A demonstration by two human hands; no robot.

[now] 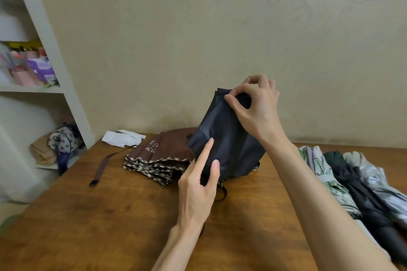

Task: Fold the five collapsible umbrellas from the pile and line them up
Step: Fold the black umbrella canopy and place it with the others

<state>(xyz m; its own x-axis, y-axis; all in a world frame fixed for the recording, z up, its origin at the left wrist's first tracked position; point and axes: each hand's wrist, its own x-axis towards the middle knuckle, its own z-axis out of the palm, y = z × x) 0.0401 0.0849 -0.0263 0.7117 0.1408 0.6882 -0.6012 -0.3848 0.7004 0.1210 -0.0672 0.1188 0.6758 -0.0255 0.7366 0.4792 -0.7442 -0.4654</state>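
A navy collapsible umbrella (226, 138) stands tilted above the middle of the wooden table (110, 215). My left hand (198, 185) grips its lower end near the handle, index finger stretched up along the fabric. At the top edge my right hand (255, 105) pinches the fabric between thumb and fingers. A brown umbrella (160, 156) with a patterned border lies loose behind it, its strap trailing left. At the right, three umbrellas lie side by side: a floral green one (326, 174), a dark one (361, 189) and a silver one (378, 178).
A white cloth (121, 137) lies at the table's far left corner by the wall. White shelves (39, 90) to the left hold bags and boxes. The beige wall runs close behind the table.
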